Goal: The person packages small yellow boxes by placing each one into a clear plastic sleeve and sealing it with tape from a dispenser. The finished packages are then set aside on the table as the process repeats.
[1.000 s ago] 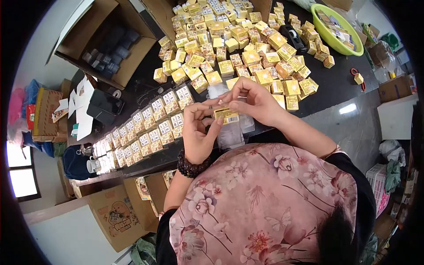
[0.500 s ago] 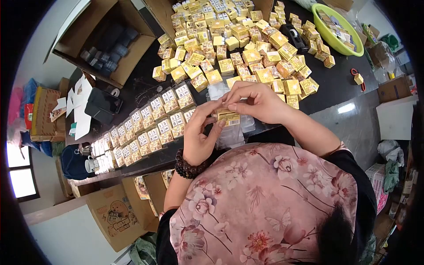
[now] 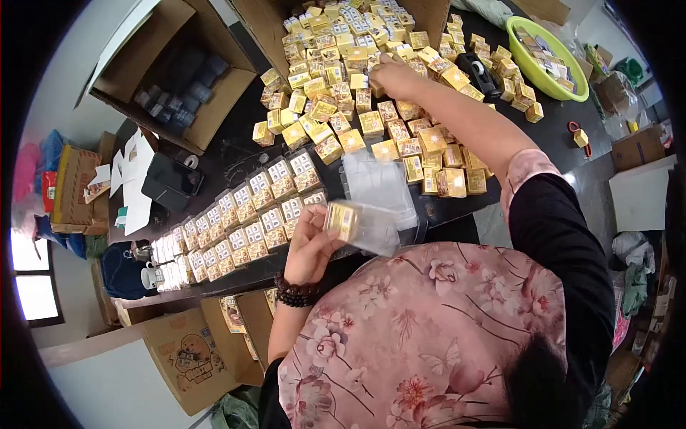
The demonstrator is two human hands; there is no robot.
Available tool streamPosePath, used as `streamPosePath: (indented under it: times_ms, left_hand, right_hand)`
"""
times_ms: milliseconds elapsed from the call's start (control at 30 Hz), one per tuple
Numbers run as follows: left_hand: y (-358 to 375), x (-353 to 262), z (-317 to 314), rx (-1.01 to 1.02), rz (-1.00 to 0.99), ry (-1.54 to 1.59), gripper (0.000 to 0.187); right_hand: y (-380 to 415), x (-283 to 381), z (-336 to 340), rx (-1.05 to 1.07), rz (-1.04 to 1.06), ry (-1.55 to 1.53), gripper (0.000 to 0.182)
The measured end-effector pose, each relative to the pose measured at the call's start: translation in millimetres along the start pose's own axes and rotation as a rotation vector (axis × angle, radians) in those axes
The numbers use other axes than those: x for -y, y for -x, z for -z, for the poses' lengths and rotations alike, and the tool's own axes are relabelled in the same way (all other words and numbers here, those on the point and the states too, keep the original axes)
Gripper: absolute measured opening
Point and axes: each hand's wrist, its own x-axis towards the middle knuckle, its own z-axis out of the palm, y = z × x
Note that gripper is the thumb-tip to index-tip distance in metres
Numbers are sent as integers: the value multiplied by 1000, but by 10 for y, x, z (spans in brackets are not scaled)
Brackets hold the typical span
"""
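My left hand (image 3: 312, 243) is closed on a clear plastic case (image 3: 376, 232) that holds a small yellow box (image 3: 342, 221) at its left end. The case is tilted above the table's front edge. Farther off, my right hand (image 3: 394, 76) has its fingers curled over a yellow box (image 3: 376, 89) in the loose pile of like boxes. Between the hands, flat clear plastic cases (image 3: 379, 187) lie on the dark table. To the left stand two long rows of filled clear cases (image 3: 246, 204), each showing a yellow box and white printed pieces.
An open carton (image 3: 128, 93) with clear items inside stands at the back left. A black phone-like device (image 3: 170, 171) lies near white papers (image 3: 133, 196). On the right are a black tape dispenser (image 3: 477, 71), a lime basin (image 3: 525, 68) and red-handled scissors (image 3: 574, 127).
My right hand has left the box between both hands and reached forward into the pile. My left hand has moved slightly left and down, still holding the cased box.
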Motion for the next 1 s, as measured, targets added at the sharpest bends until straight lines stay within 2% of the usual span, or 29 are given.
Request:
streamPosePath:
  times_ms: [33,67,100,133,167,233,300,433,500,533,600,633,700,767,800,867,900,933,1000]
  left_hand:
    - [53,-62,70,134,24,-86,46]
    - [137,-137,138,189,103,-205,54]
    - [212,-213,195,244,184,-324,63]
    - [223,-273,265,424,247,-486,74]
    - [228,-292,314,422,247,-485,74]
    - [207,-286,436,497,417,-417,70]
    - [147,-258,511,544,413,-407,65]
    - [21,-271,339,419,283,-354,72]
    - [15,-322,137,257,178,-386,77]
    - [-8,-268,134,213,100,-360,75]
    - [-56,-165,140,153,-17,-277,69]
    - [-82,-151,106,149,-17,-281,69]
    - [-146,-151,15,78,-14,-241,66]
    - [-206,-109,-18,92,-20,-263,63]
    - [-234,-65,-20,64,-81,-371,61]
    - [-240,-48,-93,52,-140,-504,59]
    - [-236,-53,-141,57,-137,-509,59]
    - [-226,-54,-183,62,-181,-592,58]
    - [-203,-49,-245,69,-227,-680,58]
  right_hand:
    - [-39,19,61,47,44,63,37]
    - [-64,33,121,93,88,128,38]
    - [-88,17,109,35,122,138,41]
    - [-93,10,64,38,125,137,41]
    - [-104,3,24,33,122,152,41]
    - [-124,25,33,23,119,171,42]
    - [-129,40,50,197,136,138,44]
    - [-47,0,253,68,118,52,49]
    - [86,-39,466,-232,-105,-352,61]
    - [183,-37,507,-347,-222,-771,70]
    - [506,61,601,-342,-497,-1470,81]
    - [690,174,614,-233,-560,-1867,86]
    - [1056,647,720,-192,-464,-2305,82]
    - [1366,943,743,-16,-334,-2349,79]
    - [1483,1161,876,-91,-314,-2340,78]
    - [1610,1354,967,-211,-21,-2018,74]
    - [1647,1443,1032,-327,-17,-1834,61]
    - [1688,1455,1061,-335,-18,-1836,61]
    - [1738,1475,1105,-490,47,-1125,47]
